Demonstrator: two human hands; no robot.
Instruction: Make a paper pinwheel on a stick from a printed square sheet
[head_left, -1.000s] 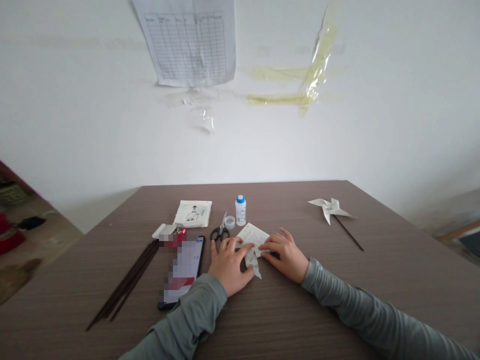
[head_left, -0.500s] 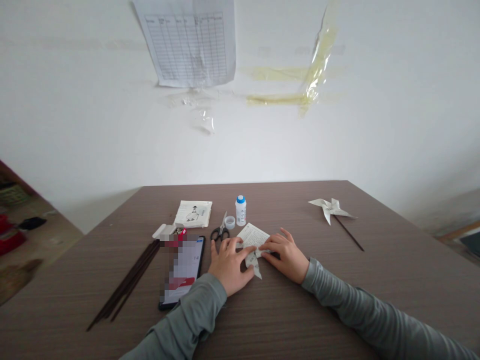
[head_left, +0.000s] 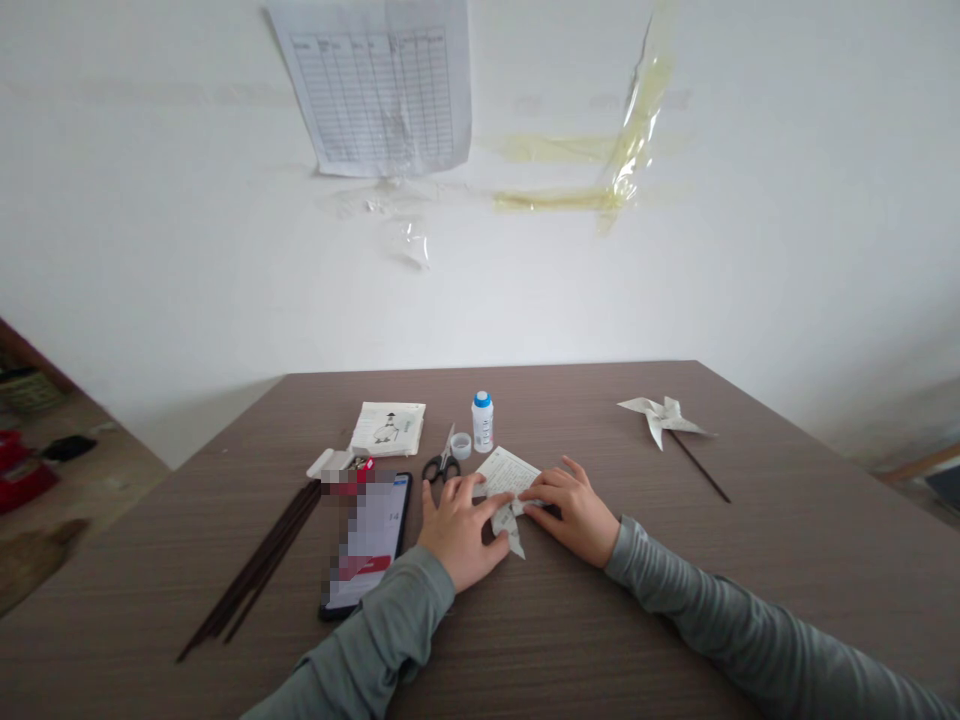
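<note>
A partly folded sheet of printed paper [head_left: 508,468] lies on the table between my hands, a pointed flap of it sticking out toward me. My left hand [head_left: 461,538] holds its left side, index fingertip pressing near the middle and thumb by the lower flap. From the right, my right hand [head_left: 576,515] grips the paper with thumb and index finger close together near its centre, the other fingers slightly raised. My fingers hide part of the folds. Just beyond the left hand lie black-handled scissors [head_left: 441,467], beside a small roll of clear tape [head_left: 460,446].
Behind the paper stands a white bottle with a blue cap [head_left: 483,424]. To the left are a phone [head_left: 379,540], dark thin sticks [head_left: 259,570], a small open box [head_left: 334,464] and a paper stack [head_left: 388,430]. A paper pinwheel on a stick [head_left: 664,415] lies right.
Both hands keep almost the same hold on the paper. The whole view has shifted very slightly; nothing on the table has visibly moved.
</note>
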